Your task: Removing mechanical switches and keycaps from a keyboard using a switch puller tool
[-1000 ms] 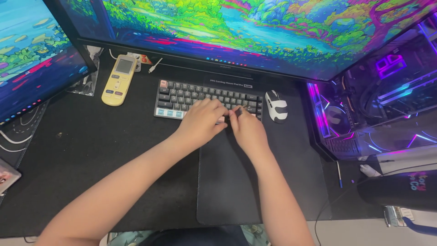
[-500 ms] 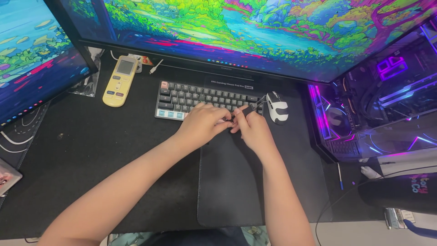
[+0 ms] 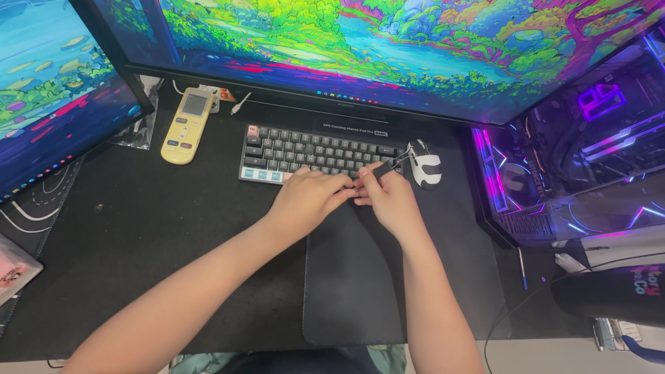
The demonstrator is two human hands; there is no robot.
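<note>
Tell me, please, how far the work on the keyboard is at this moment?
Done: hard to say; the keyboard seems to have all its keycaps, no loose keys beside it. In hand: the right hand holds a thin black tool over the lower right keys, and the left hand rests on the front edge, fingertips meeting the right. Left: most rows show no sign of being worked on.

Place: a home computer desk.
Screens: two monitors (image 3: 388,48) glowed with bright landscapes.
Tabletop: a keyboard (image 3: 312,149), mouse (image 3: 424,163) and lit computer case (image 3: 575,152) sat close together.
</note>
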